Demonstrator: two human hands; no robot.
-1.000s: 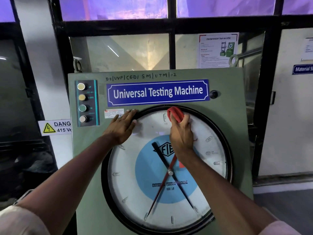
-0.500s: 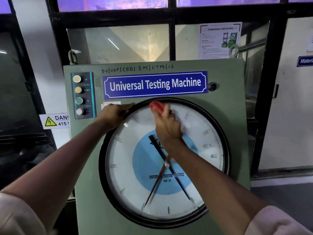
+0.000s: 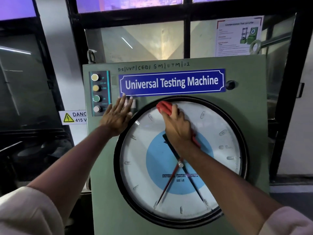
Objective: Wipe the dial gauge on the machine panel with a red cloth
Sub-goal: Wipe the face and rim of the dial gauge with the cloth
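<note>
Head view, looking forward and down at a green machine panel point(image 3: 108, 167) standing in front of dark-framed windows.

Filling most of the panel's front: a large round dial gauge point(image 3: 220, 167) with a black rim, white face, pale blue centre disc printed "UNIVERSAL TESTING MACHINE 600 kN", and two long pointers crossing at the hub, one black, one red.

Pressed against the glass near the top of the gauge, just under the rim: a red cloth point(image 3: 165, 106), bunched. Clamped around it, the right hand point(image 3: 177, 128) — fingers curled over the wad, back of the hand toward the camera, a tail of cloth showing below the wrist on the right side. Right forearm crossing the face of the gauge from the lower right, covering part of the blue disc and the upper end of the black pointer.

Flat on the panel, just left of the gauge rim: the left hand point(image 3: 116, 116), holding nothing, fingers spread and pointing up, tips reaching the lower edge of a blue nameplate point(image 3: 171, 83) reading "Universal Testing Machine" and partly covering a small sticker point(image 3: 133, 104).

Left of that hand, a vertical strip of four round buttons point(image 3: 96, 93) — white, yellow, green, white from top to bottom.

Right of the nameplate, a small black knob point(image 3: 230, 84). Above it, handwritten code "UTM 01".

Further left, on the wall, a yellow-triangle danger sign point(image 3: 72, 117), cut off by the panel edge. Upper right, a printed poster point(image 3: 238, 36) on the window glass. Pale sleeves at both lower corners.
</note>
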